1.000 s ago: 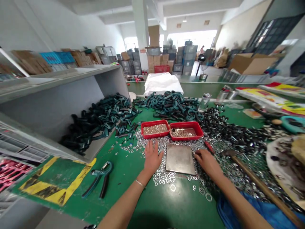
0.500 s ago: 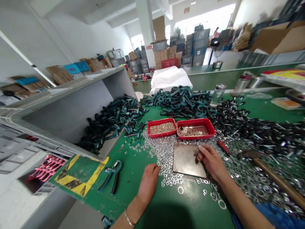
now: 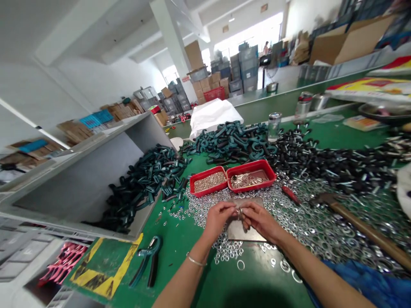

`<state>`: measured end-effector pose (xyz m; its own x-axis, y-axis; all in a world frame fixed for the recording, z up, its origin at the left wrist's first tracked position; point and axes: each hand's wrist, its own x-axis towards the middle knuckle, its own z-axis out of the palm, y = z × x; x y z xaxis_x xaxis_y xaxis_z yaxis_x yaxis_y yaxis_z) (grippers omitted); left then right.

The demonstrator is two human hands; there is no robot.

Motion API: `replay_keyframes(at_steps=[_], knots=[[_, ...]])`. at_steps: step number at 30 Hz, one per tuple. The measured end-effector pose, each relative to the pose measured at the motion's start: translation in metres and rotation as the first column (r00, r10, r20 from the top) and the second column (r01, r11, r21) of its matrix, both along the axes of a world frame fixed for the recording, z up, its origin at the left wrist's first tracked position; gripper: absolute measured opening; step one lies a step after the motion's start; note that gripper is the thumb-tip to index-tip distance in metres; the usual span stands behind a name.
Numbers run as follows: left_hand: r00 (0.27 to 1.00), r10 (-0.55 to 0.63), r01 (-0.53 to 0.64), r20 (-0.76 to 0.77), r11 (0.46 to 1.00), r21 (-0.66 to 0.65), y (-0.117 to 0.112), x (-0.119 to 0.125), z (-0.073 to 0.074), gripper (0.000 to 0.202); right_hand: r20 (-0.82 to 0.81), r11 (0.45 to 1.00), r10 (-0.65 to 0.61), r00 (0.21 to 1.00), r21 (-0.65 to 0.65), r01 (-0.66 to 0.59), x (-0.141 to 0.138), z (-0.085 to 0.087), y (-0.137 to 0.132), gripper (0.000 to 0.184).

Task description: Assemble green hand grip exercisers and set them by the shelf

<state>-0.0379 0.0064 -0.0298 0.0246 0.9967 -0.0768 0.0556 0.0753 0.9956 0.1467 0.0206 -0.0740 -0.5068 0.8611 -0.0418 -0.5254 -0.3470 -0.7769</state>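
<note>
Over the square metal plate (image 3: 253, 233), my left hand (image 3: 220, 218) and my right hand (image 3: 261, 220) meet at the fingertips. Both pinch a small metal piece (image 3: 239, 211), whose exact kind is too small to make out. Loose metal washers and rings (image 3: 229, 250) lie scattered around the plate. Just behind it stand a red tray (image 3: 208, 191) of tiny metal parts and a second red tray (image 3: 252, 188) holding thin metal pins. A teal hand grip with a spring (image 3: 149, 259) lies on the table to the left of my hands.
A grey crate (image 3: 80, 171) lies tipped on the left, spilling teal handles (image 3: 141, 179). More handles (image 3: 231, 139) are heaped behind the trays. To the right are a red-handled tool (image 3: 290, 195), a hammer (image 3: 362, 224), black knobs with bolts (image 3: 337, 164) and a glass jar (image 3: 274, 127).
My left hand has moved from the table up and right to meet my right hand over the plate. The right hand has shifted left. The view has tilted and turned slightly right.
</note>
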Motion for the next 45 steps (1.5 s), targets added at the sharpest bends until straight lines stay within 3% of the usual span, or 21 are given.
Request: replay_keyframes(at_steps=[2,4,7,9,14,19,27,30,33,36,37,39,41,43,45], knots=[[0.995,-0.002,0.006,0.101,0.999,-0.038,0.005,0.015,-0.003,0.031,-0.034,0.999,-0.026,0.999,-0.022,0.026,0.0,0.0,-0.002,0.022],[0.974,0.071,-0.053,0.215,0.995,-0.085,0.01,0.021,-0.009,0.034,-0.061,0.997,-0.054,0.997,-0.053,0.051,0.001,0.0,-0.003,0.023],[0.924,0.198,-0.161,0.327,0.977,-0.138,0.014,0.02,-0.02,0.037,-0.088,0.994,-0.072,0.994,-0.092,0.064,0.003,0.002,-0.002,0.024],[0.915,0.217,-0.172,0.341,0.973,-0.157,0.014,0.017,-0.024,0.039,-0.093,0.993,-0.076,0.993,-0.1,0.067,0.003,0.004,-0.001,0.022],[0.985,0.064,-0.049,0.158,0.994,-0.1,0.001,0.019,-0.021,0.042,-0.009,0.995,-0.096,0.995,-0.033,0.095,0.004,0.005,0.001,0.024],[0.999,-0.009,0.011,0.032,0.997,-0.072,-0.007,0.024,-0.01,0.031,0.036,1.0,-0.027,0.999,-0.006,0.027,0.006,0.002,0.001,0.027],[0.99,-0.054,0.074,0.129,0.986,-0.152,-0.01,0.018,-0.011,0.036,0.002,0.992,0.055,0.998,-0.115,-0.055,0.011,0.005,0.0,0.029],[0.99,-0.118,0.117,-0.076,0.993,-0.012,-0.016,0.017,-0.006,0.027,0.022,0.982,0.112,0.993,-0.154,-0.108,0.01,0.005,-0.001,0.029],[0.879,-0.078,0.218,-0.47,0.943,0.25,-0.026,0.016,-0.001,0.02,0.21,0.999,-0.04,0.977,-0.006,0.042,0.007,0.004,0.0,0.027],[0.757,-0.031,0.316,-0.653,0.892,0.323,-0.028,-0.003,0.0,0.024,0.365,0.967,-0.199,0.909,0.223,0.122,0.008,0.005,0.004,0.026],[0.721,-0.005,0.316,-0.693,0.892,0.323,-0.024,-0.018,0.001,0.026,0.382,0.959,-0.218,0.898,0.256,0.124,0.01,0.005,0.007,0.027],[0.583,0.094,0.258,-0.807,0.92,0.294,-0.011,-0.061,0.004,0.03,0.386,0.953,-0.241,0.891,0.27,0.141,0.015,0.005,0.012,0.031],[0.308,0.192,0.079,-0.932,0.971,0.226,0.01,-0.116,0.011,0.035,0.385,0.95,-0.261,0.885,0.267,0.164,0.018,0.003,0.016,0.035],[0.212,0.192,-0.026,-0.958,0.981,0.191,0.032,-0.167,0.017,0.037,0.398,0.948,-0.273,0.876,0.265,0.175,0.018,0.001,0.018,0.039],[0.182,0.157,-0.063,-0.971,0.987,0.148,0.05,-0.204,0.02,0.034,0.425,0.951,-0.264,0.866,0.264,0.16,0.014,-0.001,0.016,0.041]])
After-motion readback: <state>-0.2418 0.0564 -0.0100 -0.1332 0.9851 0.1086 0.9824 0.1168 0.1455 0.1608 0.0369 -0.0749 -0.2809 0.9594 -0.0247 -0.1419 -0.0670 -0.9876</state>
